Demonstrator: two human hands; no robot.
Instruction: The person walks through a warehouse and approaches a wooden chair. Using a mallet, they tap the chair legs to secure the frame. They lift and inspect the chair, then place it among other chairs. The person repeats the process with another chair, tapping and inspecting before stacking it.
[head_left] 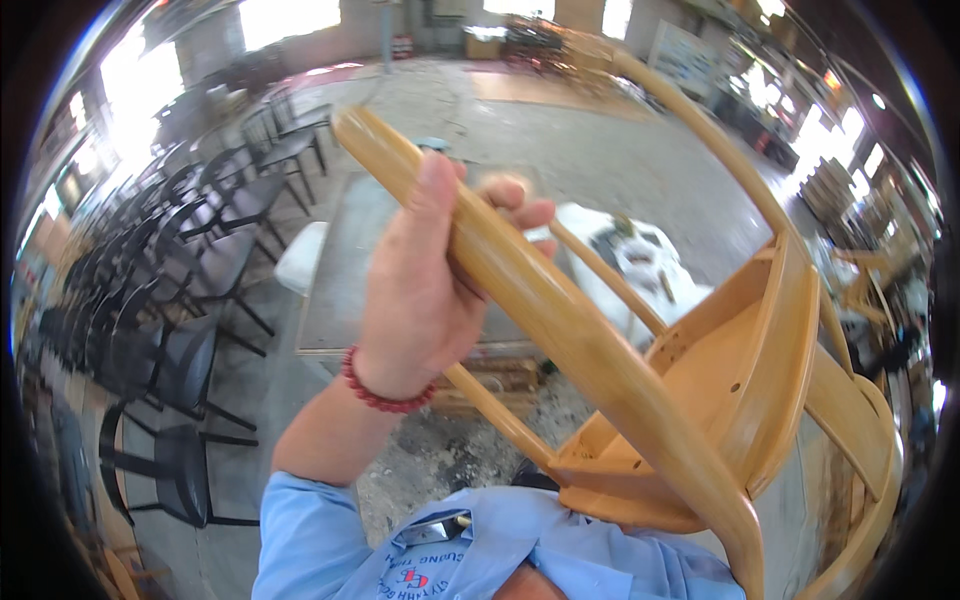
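One chair (725, 370): yellowish wood, tipped over across the right half of the frame, seat underside partly showing, legs slanting toward the upper left.
Left hand (410, 280): wrapped around one long leg (560, 300) near its free end, left of centre; thumb along the near side, fingers curling around the far side.
Right hand: out of sight, so it is impossible to say whether it is spread or pinching anything.
Hold: gripping so near the leg's end probably lets the heavier seat swing; a second support close to the seat would steady it.
Backrest (845, 425): curved, lower right; best kept in mind while turning, as it sits far from the visible grip.
Counter (335, 285): grey, behind the hand, a white bundle (640, 265) to its right; lifting the leg ends well clear should spare the finish.
Bracelet (385, 390): red beads at the wrist; better kept off the wood.
Black chairs (225, 255): rows at left, apart from the held one; slow turns suit.
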